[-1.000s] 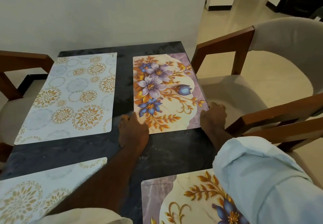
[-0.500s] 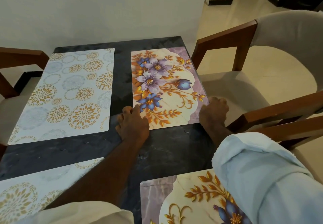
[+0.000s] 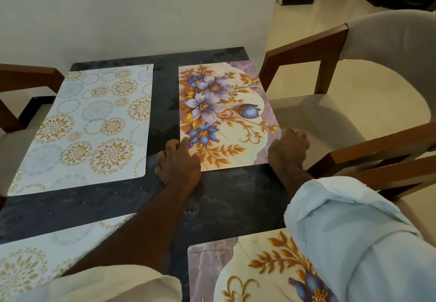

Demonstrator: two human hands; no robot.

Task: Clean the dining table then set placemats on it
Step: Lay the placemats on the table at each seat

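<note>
Squaring up a placemat looks like the step in hand: the left hand (image 3: 178, 163) lies flat with fingers spread loosely, its fingertips (image 3: 186, 142) pressing the near left corner of the rectangular purple-and-gold flower-printed placemat (image 3: 224, 115), while the right hand (image 3: 288, 149) sits at the near right corner with fingers curled over the edge of the dark marbled stone dining table (image 3: 113, 204); whether they pinch the mat or only press against it I cannot tell. That mat lies flat just ahead of both sets of fingertips, its long axis running straight away from them toward the white wall (image 3: 141, 11), the flower cluster along its left side. Left of the left hand's fingers, across a dark gap, lies a pale circle-patterned placemat (image 3: 89, 125) set parallel. Two more mats lie back near the forearms, so the setting seems nearly done. Next, I judge, comes a small nudge with both hands together, keeping the edges parallel and the mat from overhanging the right table edge.
</note>
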